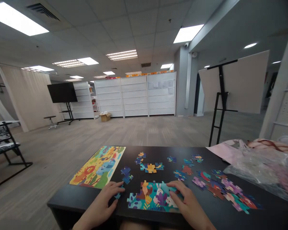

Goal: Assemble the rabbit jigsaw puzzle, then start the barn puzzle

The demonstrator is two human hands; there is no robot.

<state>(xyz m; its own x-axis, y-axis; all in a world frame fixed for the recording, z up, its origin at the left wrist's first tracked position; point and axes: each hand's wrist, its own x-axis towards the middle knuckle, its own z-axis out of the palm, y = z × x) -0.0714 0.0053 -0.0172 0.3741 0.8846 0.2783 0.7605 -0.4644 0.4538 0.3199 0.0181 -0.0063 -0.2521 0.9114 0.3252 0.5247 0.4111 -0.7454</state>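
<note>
So, L hand sat bottom centre-left of frame, fingers curled over a small blue piece at the left edge of the joined section. Couldn't tell if pinched or just pressing. R hand lay flat, fingers apart, on that section's right side. Loose pieces lower right, ref picture centre-left, all on black table.

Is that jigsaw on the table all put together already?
No: many loose pieces lie scattered on the dark table beside the joined section that the right hand touches.
</note>
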